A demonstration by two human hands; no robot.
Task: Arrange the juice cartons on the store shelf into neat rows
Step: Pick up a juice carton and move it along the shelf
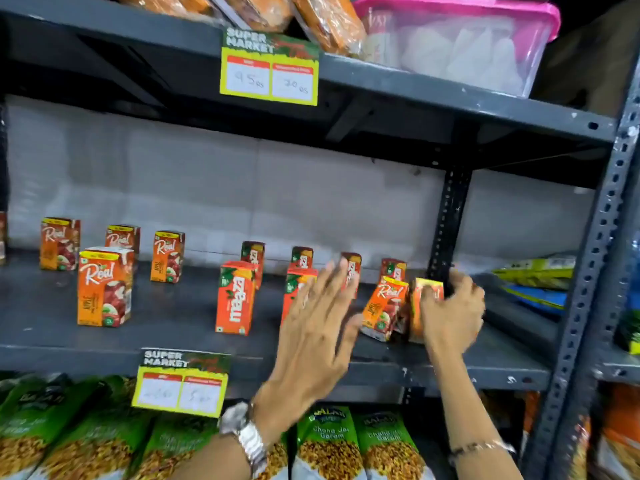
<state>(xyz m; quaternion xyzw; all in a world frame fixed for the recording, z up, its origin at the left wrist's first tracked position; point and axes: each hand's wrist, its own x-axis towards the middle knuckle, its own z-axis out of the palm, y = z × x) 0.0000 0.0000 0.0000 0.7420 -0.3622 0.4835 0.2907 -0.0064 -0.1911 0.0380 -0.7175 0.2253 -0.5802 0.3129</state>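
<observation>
On the grey metal shelf [104, 348], juice cartons stand in loose rows: four Real cartons [104, 289] toward the left end, one near the front edge and three further back, and Maaza cartons [235, 299] around the middle, some near the front and others along the back edge. The left hand [318, 327], a watch [247, 434] on its wrist, hovers with fingers spread wide in front of the middle Maaza cartons, partly hiding one of them; whether it touches any carton cannot be told. The right hand [450, 313], near the shelf's right end by the upright post [446, 230], is closed around an orange carton [424, 306]. Just beside it on the left, a tilted Real carton [382, 310] leans toward that held one. Green snack bags [329, 441] fill the shelf below.
</observation>
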